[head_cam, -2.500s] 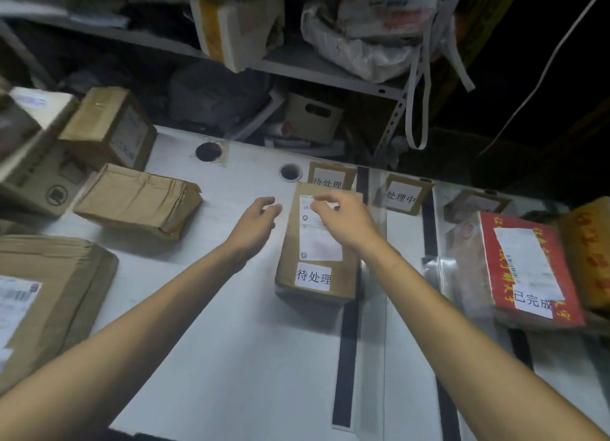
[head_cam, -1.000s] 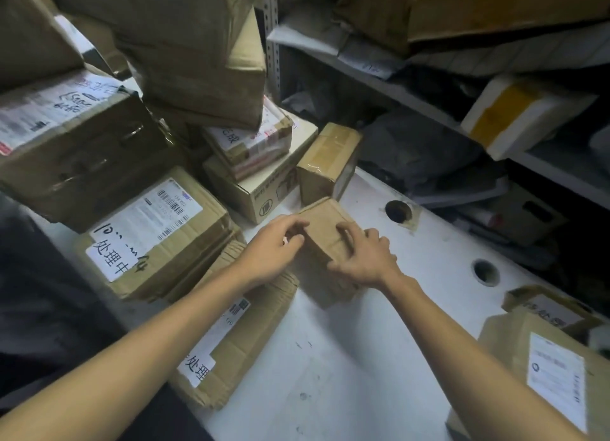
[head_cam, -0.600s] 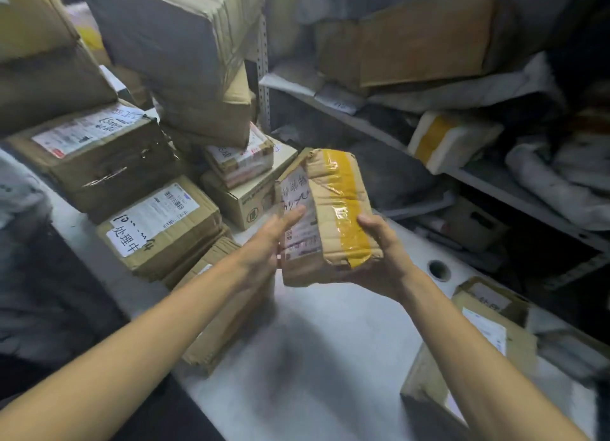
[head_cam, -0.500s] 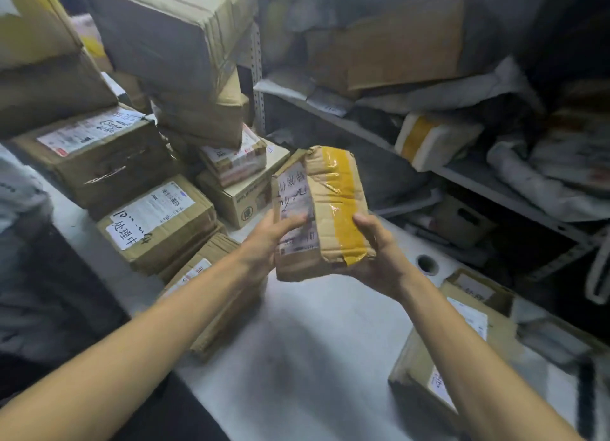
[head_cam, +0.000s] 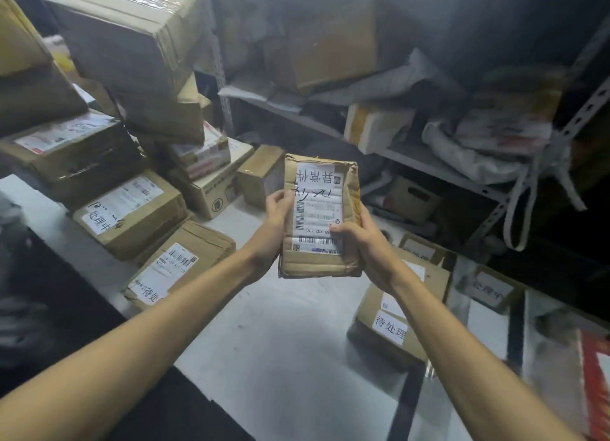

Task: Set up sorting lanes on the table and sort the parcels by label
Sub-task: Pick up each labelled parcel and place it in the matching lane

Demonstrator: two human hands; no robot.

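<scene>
Cardboard parcel held upright above white table, left hand gripping its left edge, right hand clasping its right edge, label facing up.

Bare tabletop lies open in the middle; stacked boxes wall off the left (piled high), and a labelled parcel blocks the right.
</scene>
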